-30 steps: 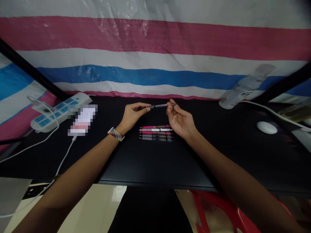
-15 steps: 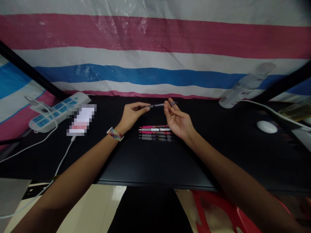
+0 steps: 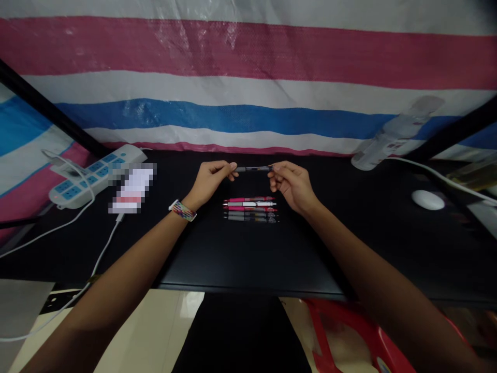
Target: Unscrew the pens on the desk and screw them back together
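Observation:
A dark, partly clear pen is held level between my two hands above the black table. My left hand pinches its left end between thumb and fingers. At its right end, the thumb and forefinger of my right hand are closed on it, with the other fingers curled below. Under the held pen, several pens lie side by side on the table: pink ones, a white one and dark clear ones nearest me.
On the left are a power strip and a lit phone with a white cable. At right stand a clear bottle and a white mouse. A striped sheet hangs behind the table.
My right hand has turned from loosely spread fingers to a pinch on the pen's right end. The held pen is now more level.

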Motion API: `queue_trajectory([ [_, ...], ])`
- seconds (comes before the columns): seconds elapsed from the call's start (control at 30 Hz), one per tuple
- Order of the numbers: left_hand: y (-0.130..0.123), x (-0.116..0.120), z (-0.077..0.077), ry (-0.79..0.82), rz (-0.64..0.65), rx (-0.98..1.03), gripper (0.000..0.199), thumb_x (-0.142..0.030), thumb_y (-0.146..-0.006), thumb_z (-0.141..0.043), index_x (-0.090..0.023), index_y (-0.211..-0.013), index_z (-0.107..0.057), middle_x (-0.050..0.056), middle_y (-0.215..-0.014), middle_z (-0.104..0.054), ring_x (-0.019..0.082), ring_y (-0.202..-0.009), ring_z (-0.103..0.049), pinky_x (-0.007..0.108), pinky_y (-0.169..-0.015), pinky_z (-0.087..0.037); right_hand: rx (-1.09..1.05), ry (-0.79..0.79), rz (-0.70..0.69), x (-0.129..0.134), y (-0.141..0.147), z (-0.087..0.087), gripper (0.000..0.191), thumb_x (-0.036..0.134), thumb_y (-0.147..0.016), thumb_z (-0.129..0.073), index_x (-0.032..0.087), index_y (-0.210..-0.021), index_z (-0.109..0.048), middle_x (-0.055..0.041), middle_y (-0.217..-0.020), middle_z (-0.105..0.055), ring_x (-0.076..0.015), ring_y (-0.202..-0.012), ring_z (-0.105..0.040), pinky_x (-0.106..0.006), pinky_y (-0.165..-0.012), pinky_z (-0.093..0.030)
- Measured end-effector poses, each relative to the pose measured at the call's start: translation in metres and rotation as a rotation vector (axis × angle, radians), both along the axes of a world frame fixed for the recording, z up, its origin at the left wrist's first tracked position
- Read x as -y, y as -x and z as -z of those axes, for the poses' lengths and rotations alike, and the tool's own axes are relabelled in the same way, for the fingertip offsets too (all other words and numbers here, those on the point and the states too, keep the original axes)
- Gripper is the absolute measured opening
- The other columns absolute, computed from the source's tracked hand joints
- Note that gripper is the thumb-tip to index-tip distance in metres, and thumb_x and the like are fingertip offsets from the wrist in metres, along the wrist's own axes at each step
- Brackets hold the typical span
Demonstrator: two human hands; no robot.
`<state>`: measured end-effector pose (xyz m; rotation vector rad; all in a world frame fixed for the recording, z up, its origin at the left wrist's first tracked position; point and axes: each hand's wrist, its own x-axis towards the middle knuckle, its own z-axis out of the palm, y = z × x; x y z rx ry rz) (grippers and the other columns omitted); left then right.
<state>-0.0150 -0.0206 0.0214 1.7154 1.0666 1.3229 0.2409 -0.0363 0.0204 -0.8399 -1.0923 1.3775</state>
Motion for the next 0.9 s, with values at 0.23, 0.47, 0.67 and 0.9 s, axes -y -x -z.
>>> queue_trajectory([
  [0.23,-0.003,0.004,0.001,0.006,0.126,-0.237,0.017,-0.04,-0.087,-0.088,-0.024,-0.09,-0.083,0.002,-0.076,-0.075,0.018,-0.071,-0.066,0.035,-0.073,-0.051,0.522,-0.162,0.019,-0.002,-0.017,0.004,0.012,0.03,-0.088,-0.078,0.022,-0.08,-0.081,-0.0034,-0.072,-0.075,-0.0147,-0.059,-0.061,-0.03,-0.056,-0.047],
  [0.47,-0.001,0.007,-0.002,-0.098,0.168,-0.471,0.01,-0.034,-0.089,-0.085,-0.025,-0.085,-0.082,0.002,-0.084,-0.078,0.023,-0.086,-0.068,0.04,-0.088,-0.048,0.88,-0.473,-0.026,0.001,-0.02,0.007,0.01,0.026,-0.089,-0.079,0.026,-0.091,-0.089,-0.0048,-0.088,-0.076,-0.02,-0.075,-0.064,-0.038,-0.073,-0.051],
  [0.67,0.0,0.008,-0.005,-0.062,0.177,-0.652,0.01,-0.035,-0.092,-0.084,-0.025,-0.092,-0.084,0.003,-0.094,-0.078,0.025,-0.098,-0.065,0.045,-0.103,-0.044,1.024,-0.556,-0.067,-0.001,-0.023,0.008,0.011,0.022,-0.092,-0.075,0.023,-0.096,-0.086,-0.0074,-0.094,-0.076,-0.0264,-0.091,-0.072,-0.042,-0.085,-0.057],
  [0.9,0.001,0.008,-0.004,-0.041,0.197,-0.687,0.009,-0.035,-0.093,-0.083,-0.026,-0.095,-0.085,0.003,-0.096,-0.079,0.027,-0.104,-0.064,0.049,-0.11,-0.039,1.048,-0.594,-0.14,0.001,-0.022,0.003,0.012,0.018,-0.093,-0.072,0.022,-0.086,-0.082,-0.0062,-0.087,-0.075,-0.024,-0.086,-0.07,-0.039,-0.083,-0.056],
])
